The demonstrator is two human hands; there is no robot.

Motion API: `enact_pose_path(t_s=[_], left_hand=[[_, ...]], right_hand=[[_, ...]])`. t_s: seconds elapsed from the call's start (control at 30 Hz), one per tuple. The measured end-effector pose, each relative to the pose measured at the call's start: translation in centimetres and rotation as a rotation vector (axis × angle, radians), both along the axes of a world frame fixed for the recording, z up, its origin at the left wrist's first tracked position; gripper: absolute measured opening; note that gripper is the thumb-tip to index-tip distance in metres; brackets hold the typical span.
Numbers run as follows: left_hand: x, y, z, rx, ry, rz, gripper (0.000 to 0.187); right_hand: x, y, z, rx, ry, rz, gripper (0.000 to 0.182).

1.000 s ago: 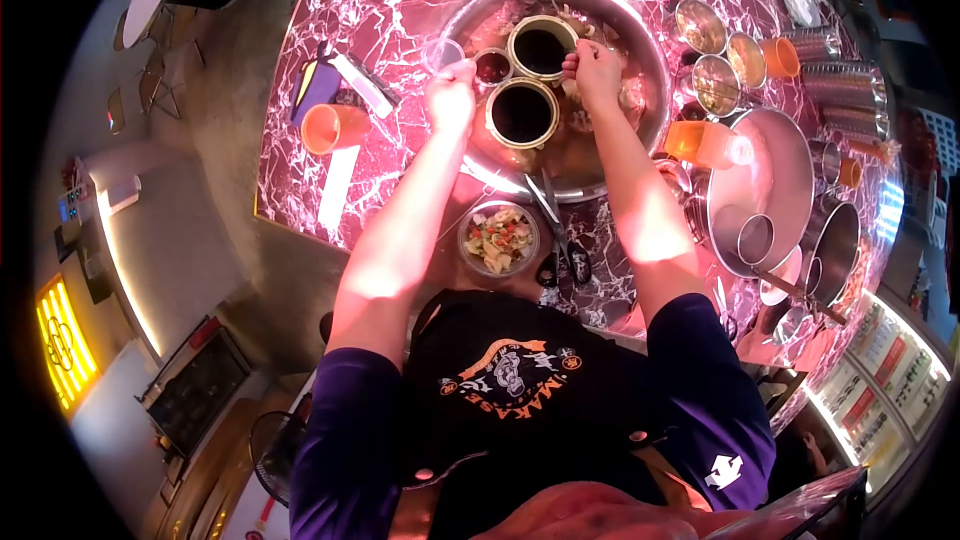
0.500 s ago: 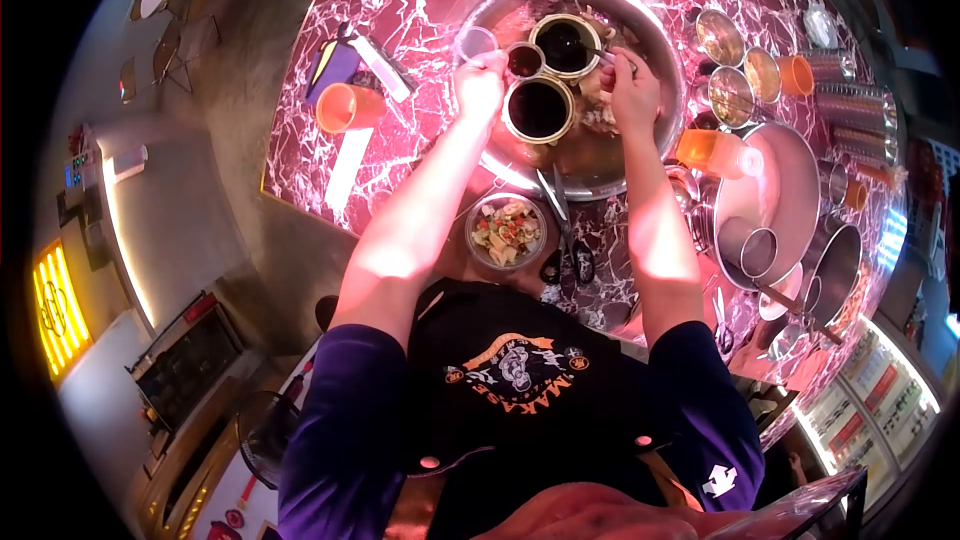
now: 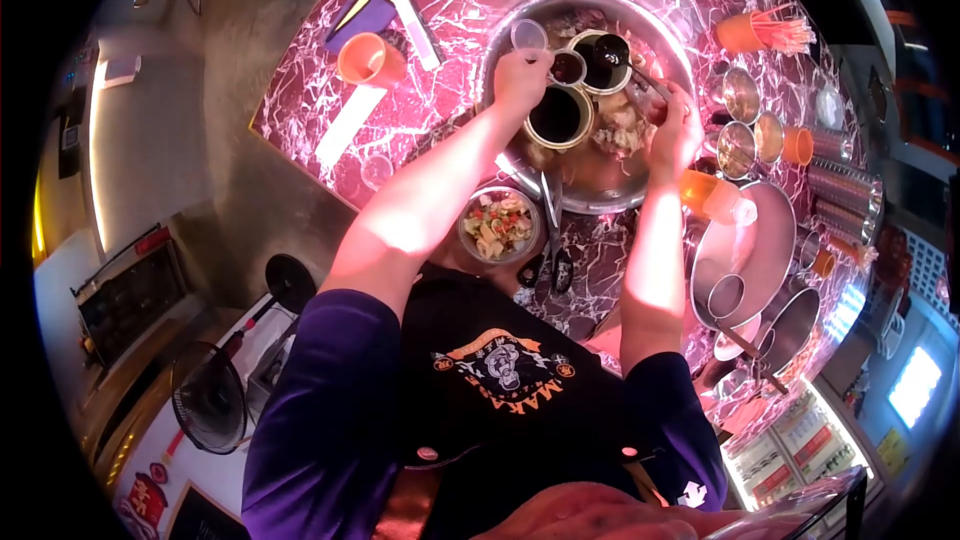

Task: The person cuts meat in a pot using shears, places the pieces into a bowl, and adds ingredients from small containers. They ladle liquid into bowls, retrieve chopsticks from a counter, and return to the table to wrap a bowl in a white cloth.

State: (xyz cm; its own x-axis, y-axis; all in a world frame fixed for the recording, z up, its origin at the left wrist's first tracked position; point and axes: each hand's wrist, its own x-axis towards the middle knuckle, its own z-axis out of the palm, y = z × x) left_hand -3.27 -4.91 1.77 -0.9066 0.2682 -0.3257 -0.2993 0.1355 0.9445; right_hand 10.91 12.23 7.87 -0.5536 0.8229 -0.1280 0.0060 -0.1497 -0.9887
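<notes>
My left hand [image 3: 522, 82] is closed on a small sauce cup [image 3: 568, 67] holding dark red liquid. A clear round piece [image 3: 528, 35], either its lid or another cup, sticks out by the same fingers. My right hand [image 3: 677, 130] grips the handle of a small ladle [image 3: 611, 50], whose bowl is full of dark liquid and hangs over the rear tub [image 3: 590, 75]. Nearer me, a second tub [image 3: 558, 140] holds dark liquid. Both tubs stand in a wide metal basin [image 3: 600, 206] with meat-like pieces [image 3: 620, 125] and brownish liquid.
Before my apron are a bowl of chopped food [image 3: 498, 225] and scissors [image 3: 552, 230]. An orange cup [image 3: 368, 60] stands on the left. To the right are an orange-filled bottle [image 3: 715, 197], a large pot [image 3: 780, 225], stacked metal cups [image 3: 845, 185] and several ingredient jars [image 3: 738, 148].
The ladle has risen from the rear tub and now shows a full bowl above it. My right hand has drawn back slightly. The whole view has shifted with my head.
</notes>
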Motion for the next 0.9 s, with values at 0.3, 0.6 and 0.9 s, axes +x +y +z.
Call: enact_pose_path(t_s=[0.3,0.6,0.9], left_hand=[[0.5,2.0,0.0,-0.001,-0.001,-0.002,0.024],[0.5,2.2,0.7,0.008,-0.006,-0.009,0.021],[1.5,-1.2,1.9,0.098,-0.067,0.017,0.022]], right_hand=[[1.9,-2.1,3.7,0.024,0.201,0.06,0.022],[4.6,-5.4,3.3,0.415,-0.068,0.097,0.028],[0.1,-1.5,-4.8,0.061,0.077,0.085,0.022]])
